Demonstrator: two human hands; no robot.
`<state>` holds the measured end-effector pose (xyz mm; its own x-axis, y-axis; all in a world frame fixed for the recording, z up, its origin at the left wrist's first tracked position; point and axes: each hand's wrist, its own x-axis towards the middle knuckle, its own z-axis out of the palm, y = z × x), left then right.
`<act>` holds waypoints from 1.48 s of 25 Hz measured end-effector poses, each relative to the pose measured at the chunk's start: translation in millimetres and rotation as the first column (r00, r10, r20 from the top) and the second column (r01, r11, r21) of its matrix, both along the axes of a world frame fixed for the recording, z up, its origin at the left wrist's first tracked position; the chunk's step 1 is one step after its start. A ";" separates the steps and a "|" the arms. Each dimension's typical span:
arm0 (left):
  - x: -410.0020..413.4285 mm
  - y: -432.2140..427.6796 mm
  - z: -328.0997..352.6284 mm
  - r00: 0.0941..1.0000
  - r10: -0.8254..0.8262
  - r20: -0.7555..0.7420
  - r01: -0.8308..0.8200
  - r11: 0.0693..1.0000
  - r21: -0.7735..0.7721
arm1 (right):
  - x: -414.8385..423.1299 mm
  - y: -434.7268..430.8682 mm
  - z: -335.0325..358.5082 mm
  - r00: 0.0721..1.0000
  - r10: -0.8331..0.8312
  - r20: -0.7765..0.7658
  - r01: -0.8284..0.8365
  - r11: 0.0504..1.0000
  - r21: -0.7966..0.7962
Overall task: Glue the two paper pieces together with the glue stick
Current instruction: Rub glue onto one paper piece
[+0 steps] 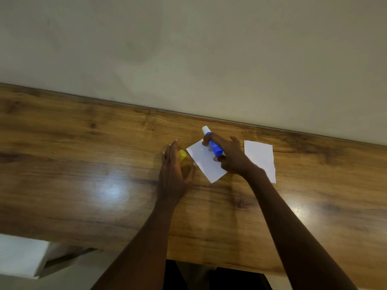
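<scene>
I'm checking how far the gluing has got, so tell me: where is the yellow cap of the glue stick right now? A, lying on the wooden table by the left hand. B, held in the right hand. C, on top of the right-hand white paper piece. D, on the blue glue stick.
A: the yellow plastic cap lies on the brown wooden table beside the left hand, while the right hand holds the uncapped blue glue stick.

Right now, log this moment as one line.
right hand: holds glue stick over left paper | left hand: by yellow cap | right paper: apart
</scene>
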<state>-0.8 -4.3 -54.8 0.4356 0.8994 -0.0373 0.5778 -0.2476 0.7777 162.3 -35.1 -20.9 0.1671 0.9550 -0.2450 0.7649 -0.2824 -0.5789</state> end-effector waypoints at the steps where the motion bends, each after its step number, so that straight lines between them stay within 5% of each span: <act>1: 0.5 0.8 -0.4 1.000 0.002 -0.010 -0.002 1.000 -0.002 | 5.7 3.2 2.4 0.999 0.050 -0.013 -0.050 0.999 -0.023; 4: 1.7 1.5 0.0 1.000 0.002 -0.019 -0.002 1.000 -0.014 | -2.4 5.2 1.4 0.998 0.028 -0.055 -0.021 0.991 0.130; 6: 2.1 0.8 1.2 1.000 0.011 -0.022 -0.011 1.000 -0.007 | -19.1 -0.9 -1.8 0.955 -0.089 -0.282 0.183 0.927 0.327; 8: 2.4 -0.1 1.0 0.999 0.027 -0.037 -0.027 1.000 0.003 | -31.9 -3.8 -5.5 0.792 -0.179 -0.583 0.433 0.839 0.329; 11: 3.3 -0.2 -0.8 0.998 0.034 -0.055 -0.033 0.999 0.015 | -36.3 -1.9 -12.9 0.588 -0.301 -0.751 0.625 0.759 0.185; 22: 4.4 -0.8 -4.6 0.997 -0.005 -0.082 0.009 0.999 0.043 | -42.5 -0.1 -28.2 0.818 -0.294 -0.494 0.483 0.817 0.314; 28: 5.9 -2.4 -5.2 0.995 0.011 -0.099 -0.004 0.998 0.068 | -46.5 0.5 -33.3 0.795 -0.472 -0.382 0.607 0.644 0.467; 34: 6.6 -1.7 -8.5 0.993 0.007 -0.115 0.002 0.997 0.079 | -45.7 4.4 -31.6 0.723 -0.568 -0.394 0.691 0.594 0.412; 37: 6.9 -1.8 -7.8 0.993 0.018 -0.112 -0.010 0.998 0.066 | -41.1 4.5 -21.0 0.565 -0.578 -0.588 0.819 0.480 0.315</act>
<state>6.1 -6.1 -62.6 0.4192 0.9075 -0.0267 0.6648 -0.2868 0.6898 121.2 -30.6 -41.9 0.8521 0.5231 0.0200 0.1429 -0.1958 -0.9702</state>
